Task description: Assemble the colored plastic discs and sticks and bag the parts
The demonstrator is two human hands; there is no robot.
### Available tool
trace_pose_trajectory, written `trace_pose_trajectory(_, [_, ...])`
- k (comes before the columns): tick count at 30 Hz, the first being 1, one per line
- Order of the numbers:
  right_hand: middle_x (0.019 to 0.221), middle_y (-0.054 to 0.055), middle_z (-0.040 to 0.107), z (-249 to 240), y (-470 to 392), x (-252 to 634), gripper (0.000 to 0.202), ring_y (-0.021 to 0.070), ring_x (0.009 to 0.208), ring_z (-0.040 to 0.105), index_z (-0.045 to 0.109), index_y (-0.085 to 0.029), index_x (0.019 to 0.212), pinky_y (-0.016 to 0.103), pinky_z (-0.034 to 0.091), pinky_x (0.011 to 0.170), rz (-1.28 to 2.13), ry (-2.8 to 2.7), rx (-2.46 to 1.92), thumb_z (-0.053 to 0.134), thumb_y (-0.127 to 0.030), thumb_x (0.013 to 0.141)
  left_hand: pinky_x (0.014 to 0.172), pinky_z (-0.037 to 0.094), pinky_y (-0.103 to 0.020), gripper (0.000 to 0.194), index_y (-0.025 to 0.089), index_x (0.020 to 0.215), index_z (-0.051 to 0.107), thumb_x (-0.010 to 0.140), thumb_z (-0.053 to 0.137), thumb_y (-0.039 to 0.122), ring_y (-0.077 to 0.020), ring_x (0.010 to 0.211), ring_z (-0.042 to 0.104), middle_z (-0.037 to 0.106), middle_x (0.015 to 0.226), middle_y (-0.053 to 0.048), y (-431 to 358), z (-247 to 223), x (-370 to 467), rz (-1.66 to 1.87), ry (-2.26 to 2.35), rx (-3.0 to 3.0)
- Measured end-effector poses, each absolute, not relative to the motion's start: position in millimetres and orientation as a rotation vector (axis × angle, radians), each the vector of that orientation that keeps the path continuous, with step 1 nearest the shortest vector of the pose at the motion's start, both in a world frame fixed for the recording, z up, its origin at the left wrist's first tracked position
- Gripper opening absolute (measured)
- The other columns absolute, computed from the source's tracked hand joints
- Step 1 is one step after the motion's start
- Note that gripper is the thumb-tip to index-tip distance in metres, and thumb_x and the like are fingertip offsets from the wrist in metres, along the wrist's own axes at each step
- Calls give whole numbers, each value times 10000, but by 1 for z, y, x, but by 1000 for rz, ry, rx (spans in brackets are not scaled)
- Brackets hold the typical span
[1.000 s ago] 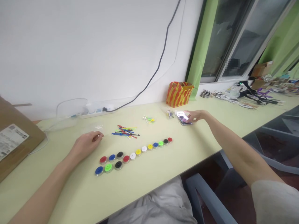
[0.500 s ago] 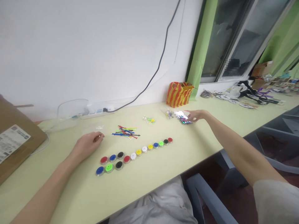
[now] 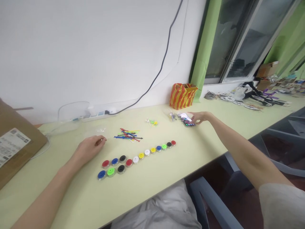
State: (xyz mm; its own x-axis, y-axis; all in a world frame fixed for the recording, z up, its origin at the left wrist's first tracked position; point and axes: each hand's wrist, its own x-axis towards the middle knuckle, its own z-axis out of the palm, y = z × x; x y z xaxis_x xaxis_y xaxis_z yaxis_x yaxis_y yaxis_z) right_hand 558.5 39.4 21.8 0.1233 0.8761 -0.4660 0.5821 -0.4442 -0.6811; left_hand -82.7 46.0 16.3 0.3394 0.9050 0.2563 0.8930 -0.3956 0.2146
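Observation:
My left hand (image 3: 90, 146) rests on the table with its fingers curled in, and nothing shows in it. To its right lies a loose pile of thin coloured plastic sticks (image 3: 128, 135) with pointed ends. In front of it are several round discs in red, blue, black, green, white and yellow on clear bases, such as a yellow disc (image 3: 141, 156); they form a slanting line that doubles into two rows at the left. My right hand (image 3: 201, 117) reaches over a phone (image 3: 184, 117) lying flat with its screen lit, fingers apart and a fingertip at the screen.
Small white, green and yellow pieces (image 3: 152, 122) lie behind the discs. A striped red-and-yellow bag (image 3: 183, 96) stands by the wall. A power strip (image 3: 95, 116) with a black cable is at the back, a cardboard box (image 3: 19, 143) at left. A chair (image 3: 212, 200) stands below the table edge.
The phone's screen has changed from a largely bright white upper area to a dimmer picture with icons. Both hands stay nearly in place.

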Motion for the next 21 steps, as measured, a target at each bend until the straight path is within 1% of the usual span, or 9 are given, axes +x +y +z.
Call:
trace_pose_trajectory(4, [942, 34, 693, 21, 37, 559, 1300, 210, 895, 643, 188, -352, 1607, 335, 576, 712, 1180, -1405, -2073, 938, -349, 545, 675, 429, -320, 430, 221, 898, 690, 891, 394, 532, -233, 721, 620, 704, 776, -62, 46, 17, -82, 505, 1716, 2532])
trace_pose_trajectory(8, [886, 43, 686, 16, 40, 557, 1262, 207, 828, 639, 188, -309, 1613, 336, 559, 688, 1114, -1361, -2102, 916, -461, 593, 683, 428, -321, 433, 223, 914, 683, 903, 389, 540, -238, 760, 630, 715, 823, -68, 47, 16, -83, 474, 1722, 2529])
trace_pose_trajectory(11, [884, 59, 685, 11, 43, 554, 1220, 217, 833, 639, 206, -276, 1610, 348, 545, 713, 1009, -1360, -2153, 891, -516, 629, 687, 426, -319, 438, 223, 924, 678, 914, 375, 539, -234, 755, 629, 708, 811, -63, 48, 15, -84, 454, 1716, 2538])
trace_pose_trajectory(15, [953, 94, 699, 6, 48, 554, 1150, 230, 868, 644, 263, -252, 1591, 355, 535, 749, 923, -1366, -2167, 855, -576, 660, 682, 424, -316, 434, 221, 928, 679, 916, 373, 529, -231, 740, 626, 699, 792, -60, 48, 14, -84, 455, 1710, 2547])
trace_pose_trajectory(18, [1001, 116, 710, 2, 51, 554, 1042, 240, 891, 655, 301, -232, 1575, 360, 536, 776, 788, -1378, -2130, 777, -624, 735, 683, 426, -313, 441, 218, 925, 677, 915, 372, 536, -230, 742, 623, 697, 795, -62, 47, 14, -84, 459, 1703, 2544])
trace_pose_trajectory(21, [1185, 142, 691, -6, 58, 549, 879, 267, 1027, 649, 332, -236, 1565, 375, 524, 884, 670, -1406, -2061, 659, -619, 846, 682, 428, -311, 446, 215, 929, 676, 915, 371, 541, -228, 743, 622, 697, 803, -62, 47, 15, -83, 464, 1701, 2541])
